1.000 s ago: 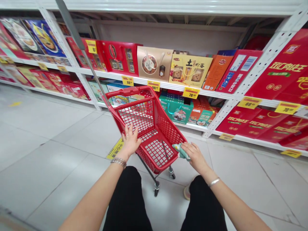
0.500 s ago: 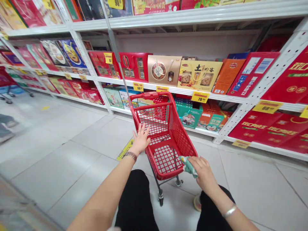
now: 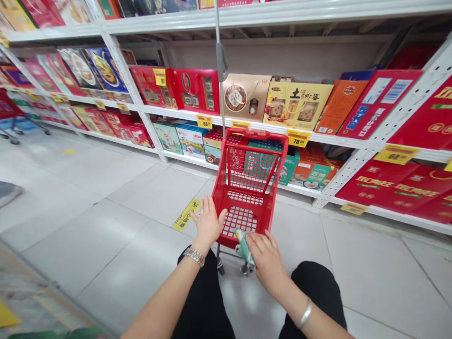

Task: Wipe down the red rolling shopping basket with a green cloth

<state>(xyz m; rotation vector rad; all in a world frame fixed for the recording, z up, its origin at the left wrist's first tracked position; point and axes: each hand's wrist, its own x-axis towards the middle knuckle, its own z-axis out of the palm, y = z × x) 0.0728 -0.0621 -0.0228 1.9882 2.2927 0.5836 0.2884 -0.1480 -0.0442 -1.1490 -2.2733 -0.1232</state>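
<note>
Before my knees stands a small red shopping cart [image 3: 246, 197] with a plastic mesh basket; nothing lies inside it. My left hand [image 3: 209, 220], a metal watch on its wrist, is spread at the basket's left front corner, fingers apart; whether it touches the rim I cannot tell. At the basket's near right edge, my right hand [image 3: 265, 254] is closed round a green patterned cloth [image 3: 243, 246], which hangs over the front rim. A silver bangle circles my right wrist. The palm side of both hands is hidden.
White shelves [image 3: 197, 114] with boxed goods and yellow price tags run behind the cart. A tall grey pole [image 3: 220, 61] rises beside its handle. A yellow floor sticker [image 3: 186, 215] lies left of it. Another person's shoe [image 3: 9, 192] shows at the left edge.
The cart has turned and its handle end has swung right, so it faces me squarely. My right hand with the cloth has moved left; my left hand stays spread at the basket's side.
</note>
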